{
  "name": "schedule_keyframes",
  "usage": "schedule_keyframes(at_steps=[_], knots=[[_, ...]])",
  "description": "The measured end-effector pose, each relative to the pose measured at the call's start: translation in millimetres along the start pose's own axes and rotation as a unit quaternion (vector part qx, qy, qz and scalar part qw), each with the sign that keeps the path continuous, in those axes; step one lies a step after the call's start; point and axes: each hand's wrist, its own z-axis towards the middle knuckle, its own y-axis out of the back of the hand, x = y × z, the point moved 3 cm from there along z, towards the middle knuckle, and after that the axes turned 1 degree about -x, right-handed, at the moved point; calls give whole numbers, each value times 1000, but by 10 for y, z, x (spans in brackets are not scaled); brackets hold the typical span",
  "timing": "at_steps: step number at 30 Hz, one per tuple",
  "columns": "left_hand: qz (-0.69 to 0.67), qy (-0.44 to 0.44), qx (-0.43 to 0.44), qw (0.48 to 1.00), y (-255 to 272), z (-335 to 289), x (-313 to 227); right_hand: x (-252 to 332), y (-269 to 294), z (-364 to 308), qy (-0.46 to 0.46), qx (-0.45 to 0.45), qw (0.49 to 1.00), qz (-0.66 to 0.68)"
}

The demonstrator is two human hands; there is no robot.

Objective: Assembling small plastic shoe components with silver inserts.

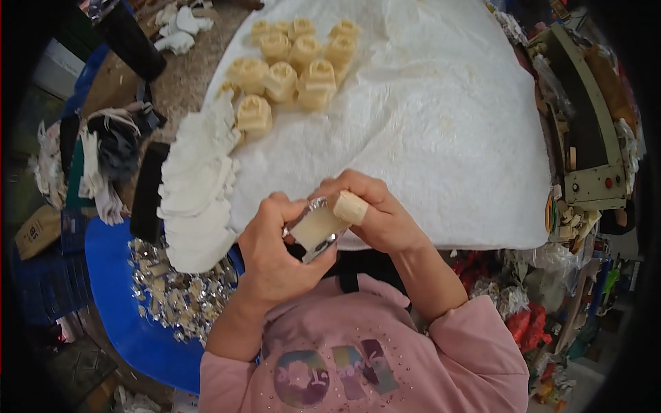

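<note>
My left hand [272,251] is closed around a cream-coloured block [320,227] with shiny silver edges, held just past the near edge of the white sheet. My right hand [382,217] grips the same block from its far right side, fingers curled behind it. A tan wrap [351,208] covers the right thumb, which presses close to the block's edge. Part of the block is hidden by my fingers. Beyond my hands, several cream moulded pieces [317,86] with raised shapes on top stand grouped on the white sheet [427,151].
A white layered stack [200,199] lies at the sheet's left edge. Below it, a blue tub [113,310] holds silver and cream scraps. Dark cloths and gloves [124,141] lie farther left, near a black cylinder [131,41]. A green metal machine [585,124] stands at right.
</note>
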Motion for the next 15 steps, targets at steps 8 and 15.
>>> schedule_keyframes(at_steps=[8, 15], knots=[[75, -34, -96, 992, -203, -84, 56, -180, -61, -42, 33, -154, 969, -192], [83, 14, -141, 987, -182, -179, 81, -284, -152, -66, -6, -25, 973, 228]])
